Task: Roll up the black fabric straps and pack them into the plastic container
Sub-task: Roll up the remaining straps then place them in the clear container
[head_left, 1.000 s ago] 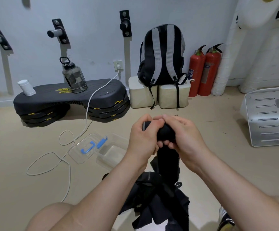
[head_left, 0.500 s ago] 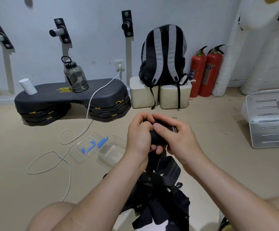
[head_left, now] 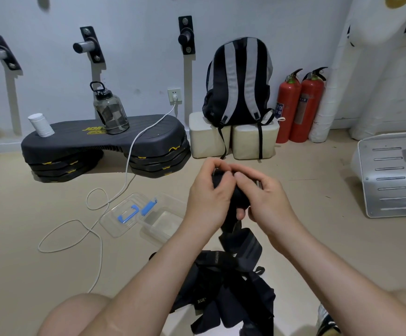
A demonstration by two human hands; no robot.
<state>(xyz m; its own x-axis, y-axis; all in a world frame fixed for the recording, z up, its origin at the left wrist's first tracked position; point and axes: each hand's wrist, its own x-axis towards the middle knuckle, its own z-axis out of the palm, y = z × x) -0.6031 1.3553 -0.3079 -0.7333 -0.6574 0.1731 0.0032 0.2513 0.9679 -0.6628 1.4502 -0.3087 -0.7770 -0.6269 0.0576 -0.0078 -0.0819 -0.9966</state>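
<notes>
**Both hands clamped on a part-rolled strap, container waiting to the left**

A tan floor (head_left: 27, 226) ran back to a pale wall. A dark step platform (head_left: 81, 139) sat by the wall at left, and a white slotted panel (head_left: 395, 175) lay at far right. A black and grey backpack (head_left: 239, 81) stood upright on two cream blocks (head_left: 253, 141), with two red fire extinguishers (head_left: 301, 105) just beside them.

Between the person's knees lay a heap of black fabric straps (head_left: 223, 287). One strap rose from the heap to a tight black roll (head_left: 240, 200) held in the air above it.

The clear plastic container (head_left: 163, 221) sat open on the floor, left of the forearms, its lid (head_left: 122, 214) touching it on the far side. A white cable (head_left: 95, 238) looped past the lid.

The left hand (head_left: 209, 197) and right hand (head_left: 265, 200) met at the roll, the fingers of both curled round it, thumbs on top
</notes>
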